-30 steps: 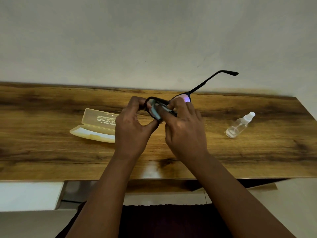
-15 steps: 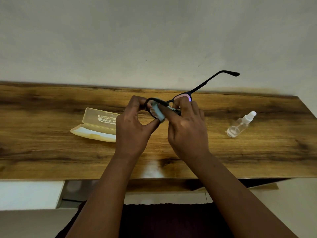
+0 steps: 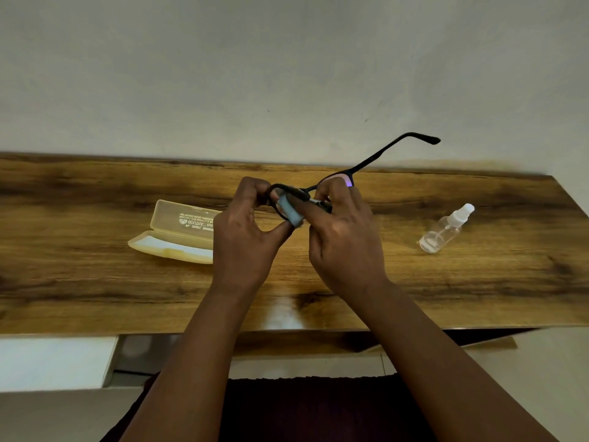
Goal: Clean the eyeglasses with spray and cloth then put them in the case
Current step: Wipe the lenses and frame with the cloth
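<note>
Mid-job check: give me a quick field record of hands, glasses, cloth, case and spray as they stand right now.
left hand: grips the left rim of the eyeglasses
right hand: pinches the blue cloth against the left lens
eyeglasses: held above the table, one temple unfolded, pointing up and right
case: open on the table, left of the hands
spray bottle: lying on the table at right, untouched

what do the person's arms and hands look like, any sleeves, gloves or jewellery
Both forearms are bare right to the bottom of the frame, with no sleeves showing. The left hand and right hand wear no gloves, and no rings, watch or bracelets are visible.
</note>
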